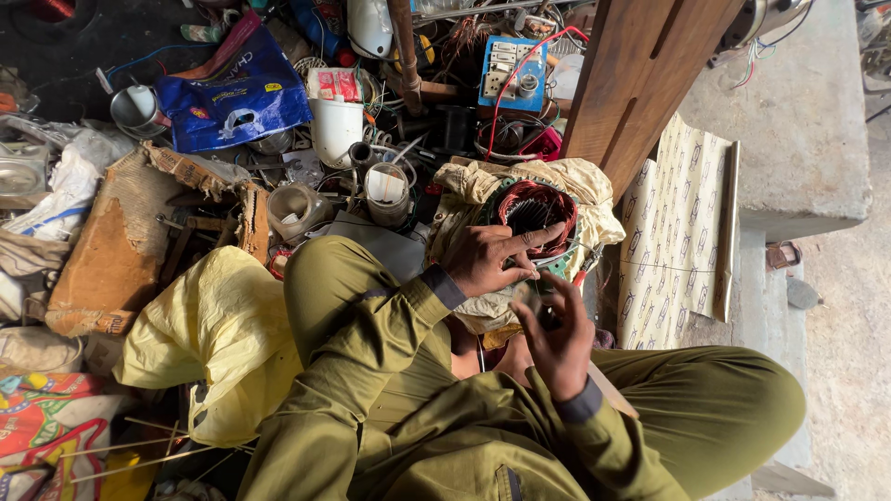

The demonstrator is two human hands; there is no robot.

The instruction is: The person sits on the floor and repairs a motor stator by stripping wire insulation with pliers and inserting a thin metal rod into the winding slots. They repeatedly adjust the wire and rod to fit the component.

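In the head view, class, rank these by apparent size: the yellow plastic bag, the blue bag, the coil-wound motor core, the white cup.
1. yellow plastic bag, though nearest the camera
2. blue bag
3. coil-wound motor core
4. white cup, close to the core, so unsure

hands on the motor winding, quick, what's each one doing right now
Left hand: fingers spread, index laid across the red winding; grips nothing.
Right hand: curled around a small dark object; what it is cannot be told.
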